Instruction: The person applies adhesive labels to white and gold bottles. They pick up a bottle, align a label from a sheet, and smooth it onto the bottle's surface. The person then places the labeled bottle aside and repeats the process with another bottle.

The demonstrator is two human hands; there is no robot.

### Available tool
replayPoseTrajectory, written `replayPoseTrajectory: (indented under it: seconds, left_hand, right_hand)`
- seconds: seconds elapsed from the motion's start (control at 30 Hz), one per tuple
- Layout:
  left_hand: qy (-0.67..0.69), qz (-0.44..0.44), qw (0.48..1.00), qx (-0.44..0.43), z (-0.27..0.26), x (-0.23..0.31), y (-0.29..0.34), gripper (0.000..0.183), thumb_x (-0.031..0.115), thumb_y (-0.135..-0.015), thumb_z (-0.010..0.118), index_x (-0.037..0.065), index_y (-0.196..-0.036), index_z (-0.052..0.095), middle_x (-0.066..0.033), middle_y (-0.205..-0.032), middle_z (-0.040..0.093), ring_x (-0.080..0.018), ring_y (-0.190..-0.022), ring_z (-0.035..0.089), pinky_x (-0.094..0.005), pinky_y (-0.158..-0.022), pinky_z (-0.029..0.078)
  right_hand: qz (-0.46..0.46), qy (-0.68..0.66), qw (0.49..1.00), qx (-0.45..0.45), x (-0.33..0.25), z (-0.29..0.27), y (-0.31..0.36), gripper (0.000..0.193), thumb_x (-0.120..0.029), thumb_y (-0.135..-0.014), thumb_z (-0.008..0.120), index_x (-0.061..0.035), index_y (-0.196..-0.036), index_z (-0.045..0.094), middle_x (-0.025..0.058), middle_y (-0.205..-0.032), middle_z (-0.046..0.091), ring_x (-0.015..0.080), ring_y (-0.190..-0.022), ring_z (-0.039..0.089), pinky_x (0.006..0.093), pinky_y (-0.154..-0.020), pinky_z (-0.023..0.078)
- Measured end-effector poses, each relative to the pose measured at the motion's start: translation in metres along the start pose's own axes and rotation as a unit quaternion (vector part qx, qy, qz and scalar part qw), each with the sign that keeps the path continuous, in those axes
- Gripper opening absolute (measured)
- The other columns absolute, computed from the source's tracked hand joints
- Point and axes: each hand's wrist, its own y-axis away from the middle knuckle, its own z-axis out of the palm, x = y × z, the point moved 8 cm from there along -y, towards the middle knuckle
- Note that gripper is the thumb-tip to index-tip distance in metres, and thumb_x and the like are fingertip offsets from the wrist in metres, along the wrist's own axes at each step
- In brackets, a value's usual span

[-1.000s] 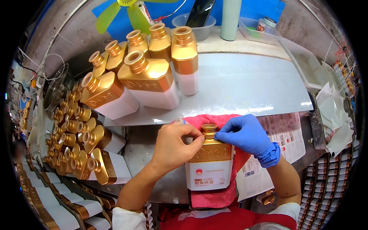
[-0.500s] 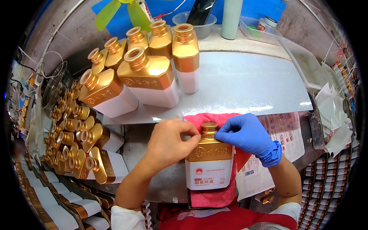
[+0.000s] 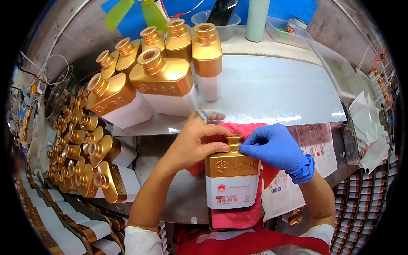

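Observation:
A flat gold-and-white bottle (image 3: 232, 178) lies on a red cloth (image 3: 238, 216) in front of me, its neck pointing away. My bare left hand (image 3: 193, 142) grips the bottle's shoulder and neck from the left, with a wrapped fingertip raised. My right hand (image 3: 274, 146), in a blue glove, pinches the gold neck opening from the right. Both hands meet at the neck.
Several gold-and-white bottles (image 3: 165, 80) stand on the grey steel table (image 3: 276, 89) beyond. More bottles (image 3: 89, 157) lie stacked at the left, above folded boxes (image 3: 51, 221). Printed sheets (image 3: 316, 142), a clear tray (image 3: 340, 72), a green cup (image 3: 257, 19) and paper stacks (image 3: 365, 127) sit to the right.
My left hand has shifted slightly on the bottle's neck, thumb now along the shoulder. The bottle and my right hand stay in place.

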Motion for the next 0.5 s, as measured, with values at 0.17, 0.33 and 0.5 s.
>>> replayPoseTrajectory:
  seconds: [0.17,0.33,0.5]
  left_hand:
    - [0.055,-0.017,0.998,-0.021,0.002,-0.007,-0.004,0.027,0.017,-0.07,0.079,0.008,-0.095,0.071,-0.0156,-0.118,0.056,-0.0273,-0.113,0.05,-0.0357,-0.098,0.037]
    - [0.089,-0.048,0.994,-0.041,0.004,-0.011,-0.004,0.025,0.01,-0.07,0.078,0.006,-0.094,0.072,-0.0137,-0.119,0.056,-0.0245,-0.114,0.05,-0.034,-0.1,0.036]
    - [0.105,-0.048,0.992,-0.054,0.006,-0.013,-0.003,0.028,0.009,-0.071,0.077,0.007,-0.099,0.071,-0.0132,-0.121,0.057,-0.0229,-0.113,0.051,-0.0334,-0.099,0.038]
  right_hand:
    - [0.018,0.003,1.0,-0.001,0.008,-0.01,0.003,0.023,-0.022,-0.075,0.071,0.0008,-0.078,0.07,0.0081,-0.066,0.066,0.0102,-0.059,0.057,0.0254,-0.06,0.049]
    - [0.024,-0.036,0.996,0.074,0.025,-0.042,0.012,0.021,-0.018,-0.076,0.073,0.0012,-0.082,0.069,0.004,-0.069,0.064,0.0072,-0.063,0.055,0.0235,-0.06,0.047]
    - [-0.023,-0.099,0.989,0.11,0.035,-0.043,0.017,0.026,-0.017,-0.078,0.073,-0.0014,-0.099,0.067,0.0022,-0.079,0.063,0.0056,-0.068,0.052,0.0208,-0.063,0.045]
